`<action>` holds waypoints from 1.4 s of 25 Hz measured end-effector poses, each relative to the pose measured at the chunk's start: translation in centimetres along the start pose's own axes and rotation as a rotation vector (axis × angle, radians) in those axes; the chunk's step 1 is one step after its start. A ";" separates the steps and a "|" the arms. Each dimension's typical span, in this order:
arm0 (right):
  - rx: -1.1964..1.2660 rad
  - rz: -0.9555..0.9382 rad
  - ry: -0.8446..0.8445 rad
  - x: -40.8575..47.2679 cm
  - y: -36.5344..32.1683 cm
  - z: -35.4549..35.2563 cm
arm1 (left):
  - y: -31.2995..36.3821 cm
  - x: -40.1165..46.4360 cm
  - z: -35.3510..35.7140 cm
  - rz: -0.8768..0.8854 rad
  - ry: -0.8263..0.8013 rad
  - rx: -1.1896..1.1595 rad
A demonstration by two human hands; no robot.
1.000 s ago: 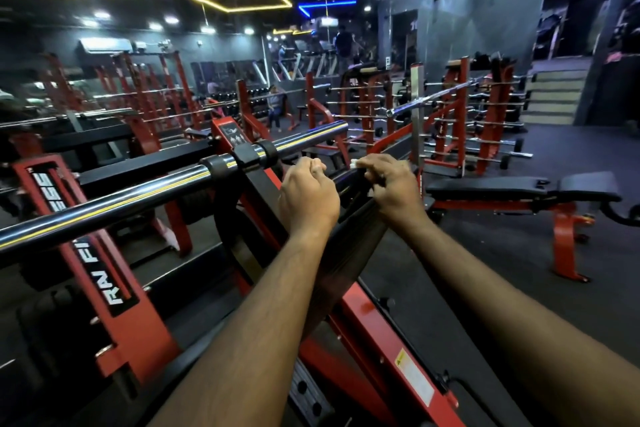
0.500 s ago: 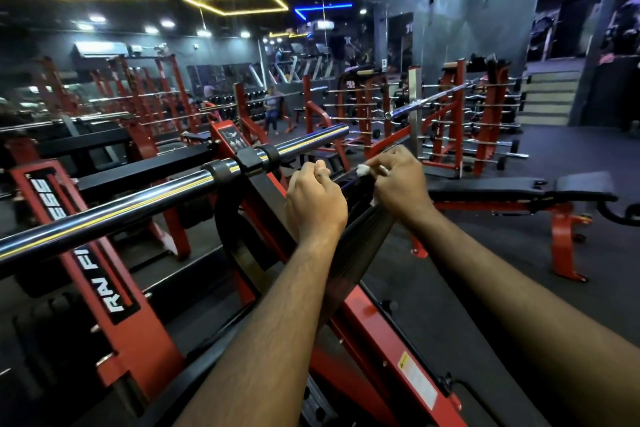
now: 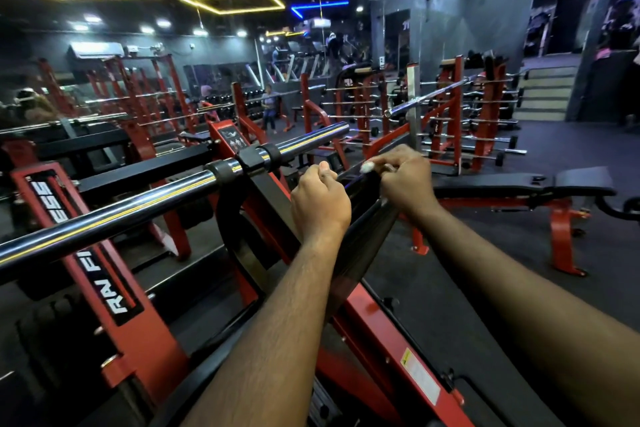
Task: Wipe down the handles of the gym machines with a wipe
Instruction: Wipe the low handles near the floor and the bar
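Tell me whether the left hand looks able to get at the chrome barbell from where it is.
Probably yes: the left hand sits just right of the chrome barbell, with nothing visible between them, though it would first have to let go of the black handle.

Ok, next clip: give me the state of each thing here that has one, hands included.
left hand: fingers curled, gripping the black handle
right hand: gripping the handle, holding the wipe
wipe: bunched, white tip showing
black handle: held by both hands
barbell: resting on its rack

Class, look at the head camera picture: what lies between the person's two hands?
In the head view, a short stretch of the machine's black handle spans between the left hand and right hand, which pinches a white wipe.
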State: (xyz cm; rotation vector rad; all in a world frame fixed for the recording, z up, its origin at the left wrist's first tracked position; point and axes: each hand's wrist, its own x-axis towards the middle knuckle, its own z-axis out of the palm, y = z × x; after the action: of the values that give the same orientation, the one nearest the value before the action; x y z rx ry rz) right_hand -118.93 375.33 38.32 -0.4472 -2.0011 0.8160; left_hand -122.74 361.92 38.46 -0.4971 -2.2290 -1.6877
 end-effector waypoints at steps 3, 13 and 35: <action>0.107 -0.286 -0.152 -4.7 -2.9 0.2 | 0.3 -0.1 -0.2 0.023 0.012 -0.006; 0.001 -0.197 -0.288 -2.2 -5.1 0.7 | -0.2 0.1 -0.1 0.025 0.038 -0.067; -0.039 -0.093 -0.160 4.7 2.9 -0.2 | 4.8 2.1 2.1 0.376 -0.767 1.029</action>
State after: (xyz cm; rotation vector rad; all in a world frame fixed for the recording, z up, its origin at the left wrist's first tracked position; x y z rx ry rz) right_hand -121.26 380.21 39.24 -0.3166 -2.1713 0.7770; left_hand -122.60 365.31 42.93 -1.2612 -2.8182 -0.0091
